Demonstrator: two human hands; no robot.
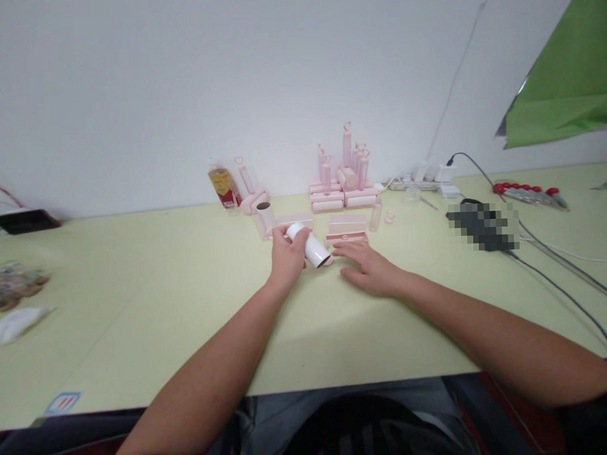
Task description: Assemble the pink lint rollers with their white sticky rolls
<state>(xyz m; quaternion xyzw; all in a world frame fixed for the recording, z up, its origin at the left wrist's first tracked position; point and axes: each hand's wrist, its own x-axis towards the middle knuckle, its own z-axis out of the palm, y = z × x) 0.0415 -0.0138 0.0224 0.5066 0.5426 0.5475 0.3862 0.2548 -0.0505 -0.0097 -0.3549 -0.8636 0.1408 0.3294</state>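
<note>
From where I stand, near side first: both forearms come in over the near edge of the tabletop (186, 291); the hands sit past its middle, closer to the far edge than the near one; left hand (286, 254) has its fingers wrapped round a white roll (311, 249), thumb across the top; roll is tilted, dark open end toward the right and the near edge; right hand (368, 268) is palm-down just beside that end, fingers loosely spread, holding nothing I can see; can't tell if the fingertips touch the open pink case (347, 238) behind them.

Handling: roll looks hollow, so probably light; wall likely stiffish, but might dent at the open rim if pinched; surface shines, may slip a bit; best hold is round the barrel, fingers off the rim; the case looks like thin, rigid plastic, better taken by its short ends.

Beyond: a second white roll (267, 222) stands upright past the left hand; a clear tube (375, 216) stands right of the case; stacked pink cases (327, 200) with heart-topped tubes (347, 146) sit along the far edge; a drink bottle (224, 187) leans farther left, same edge.
</note>
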